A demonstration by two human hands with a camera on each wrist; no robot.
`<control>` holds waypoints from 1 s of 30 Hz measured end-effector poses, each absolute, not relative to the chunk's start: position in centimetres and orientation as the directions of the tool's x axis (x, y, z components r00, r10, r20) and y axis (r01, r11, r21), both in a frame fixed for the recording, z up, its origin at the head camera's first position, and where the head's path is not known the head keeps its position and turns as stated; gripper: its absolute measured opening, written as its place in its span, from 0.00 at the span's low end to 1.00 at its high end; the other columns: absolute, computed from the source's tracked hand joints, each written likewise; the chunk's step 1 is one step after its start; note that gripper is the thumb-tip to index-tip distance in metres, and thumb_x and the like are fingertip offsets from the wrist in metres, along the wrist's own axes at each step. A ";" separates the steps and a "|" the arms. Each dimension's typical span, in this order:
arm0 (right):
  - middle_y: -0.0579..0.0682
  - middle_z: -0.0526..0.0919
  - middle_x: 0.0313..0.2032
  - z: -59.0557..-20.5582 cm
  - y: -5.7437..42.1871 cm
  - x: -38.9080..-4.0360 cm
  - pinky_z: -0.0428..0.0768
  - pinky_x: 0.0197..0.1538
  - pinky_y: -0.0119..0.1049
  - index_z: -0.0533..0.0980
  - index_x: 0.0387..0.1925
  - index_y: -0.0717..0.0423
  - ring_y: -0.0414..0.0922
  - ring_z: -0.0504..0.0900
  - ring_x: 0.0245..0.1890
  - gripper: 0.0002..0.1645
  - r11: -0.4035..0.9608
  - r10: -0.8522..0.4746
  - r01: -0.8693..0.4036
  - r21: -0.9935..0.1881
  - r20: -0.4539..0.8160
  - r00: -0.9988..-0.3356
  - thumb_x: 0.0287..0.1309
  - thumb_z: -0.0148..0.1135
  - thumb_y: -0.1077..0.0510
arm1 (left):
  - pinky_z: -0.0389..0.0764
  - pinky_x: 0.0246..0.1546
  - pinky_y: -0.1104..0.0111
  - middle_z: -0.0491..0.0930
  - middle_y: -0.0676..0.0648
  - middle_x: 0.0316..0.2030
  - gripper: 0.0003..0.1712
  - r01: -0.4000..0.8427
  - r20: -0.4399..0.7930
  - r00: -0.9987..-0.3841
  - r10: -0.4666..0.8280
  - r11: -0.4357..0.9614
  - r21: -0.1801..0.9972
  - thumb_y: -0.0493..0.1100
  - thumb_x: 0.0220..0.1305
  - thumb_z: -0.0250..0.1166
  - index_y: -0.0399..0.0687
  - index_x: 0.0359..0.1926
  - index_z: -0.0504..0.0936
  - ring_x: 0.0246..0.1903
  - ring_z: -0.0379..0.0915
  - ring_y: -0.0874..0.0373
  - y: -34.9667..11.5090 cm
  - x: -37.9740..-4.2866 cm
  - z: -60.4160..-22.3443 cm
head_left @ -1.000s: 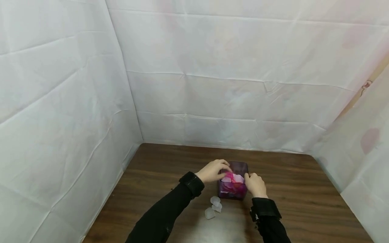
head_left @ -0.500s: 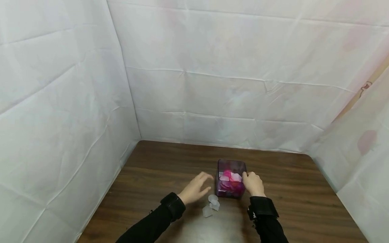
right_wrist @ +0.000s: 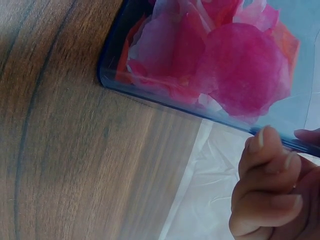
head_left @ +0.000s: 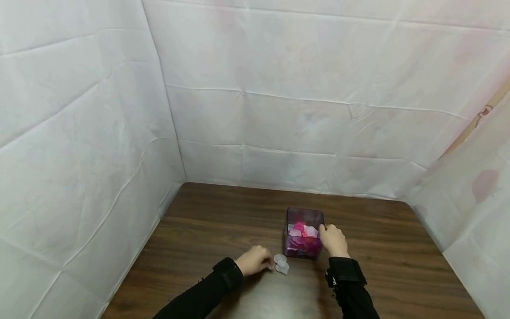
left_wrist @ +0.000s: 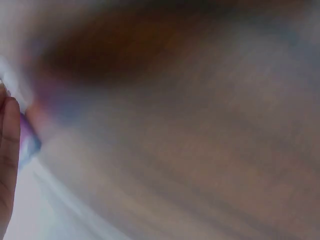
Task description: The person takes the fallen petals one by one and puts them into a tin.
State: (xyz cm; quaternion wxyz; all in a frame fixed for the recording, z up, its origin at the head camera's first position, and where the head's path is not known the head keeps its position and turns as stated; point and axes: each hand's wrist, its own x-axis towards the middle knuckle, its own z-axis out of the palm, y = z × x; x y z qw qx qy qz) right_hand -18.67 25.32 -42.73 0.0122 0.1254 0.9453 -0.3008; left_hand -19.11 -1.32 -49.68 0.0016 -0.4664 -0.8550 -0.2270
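A translucent purple box (head_left: 303, 246) stands on the wooden table, filled partway with pink, red and white artificial petals (right_wrist: 245, 70). My right hand (head_left: 334, 240) grips the box's right rim, thumb on the inner side and curled fingers outside, as the right wrist view shows. In front of the box, my left hand (head_left: 254, 260) is low over the table with its fingertips pinching a white petal (head_left: 270, 267), mostly hidden by the fingers. Just right of those fingertips lie two overlapping white petals (head_left: 281, 264). The left wrist view is mostly blurred, with only some fingers (left_wrist: 7, 150) at its left edge.
The brown wooden table (head_left: 223, 212) is bounded at the back and left by creased white sheeting (head_left: 255, 119). More sheeting with pink spots (head_left: 486, 184) hangs on the right side.
My left hand has come out of the box, moved left and down to the table, and taken hold of the nearest white petal. The right hand has stayed on the box rim.
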 end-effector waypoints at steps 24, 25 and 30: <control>0.56 0.80 0.20 -42.8 25.6 -18.8 0.74 0.29 0.45 0.77 0.40 0.71 0.46 0.76 0.16 0.29 0.793 0.230 0.254 -0.553 -0.114 -0.967 0.66 0.38 0.50 | 0.73 0.42 0.79 0.82 0.53 0.40 0.10 0.802 0.179 -0.578 0.796 0.514 0.305 0.36 0.59 0.63 0.50 0.41 0.85 0.39 0.75 0.64 7.5 -24.3 -38.5; 0.56 0.80 0.20 -42.8 25.7 -18.8 0.74 0.29 0.45 0.77 0.40 0.71 0.46 0.77 0.16 0.29 0.793 0.229 0.254 -0.553 -0.114 -0.967 0.66 0.38 0.50 | 0.74 0.45 0.76 0.81 0.52 0.43 0.13 0.803 0.169 -0.579 0.797 0.522 0.289 0.36 0.59 0.63 0.51 0.45 0.83 0.43 0.75 0.62 7.5 -24.4 -38.6; 0.58 0.81 0.23 -42.7 25.8 -18.7 0.75 0.32 0.48 0.77 0.39 0.70 0.49 0.78 0.21 0.28 0.801 0.230 0.247 -0.545 -0.101 -0.968 0.66 0.39 0.51 | 0.71 0.55 0.60 0.73 0.49 0.56 0.23 0.749 0.178 -0.651 0.738 0.587 0.309 0.41 0.63 0.61 0.56 0.59 0.74 0.55 0.69 0.54 6.3 -24.7 -39.0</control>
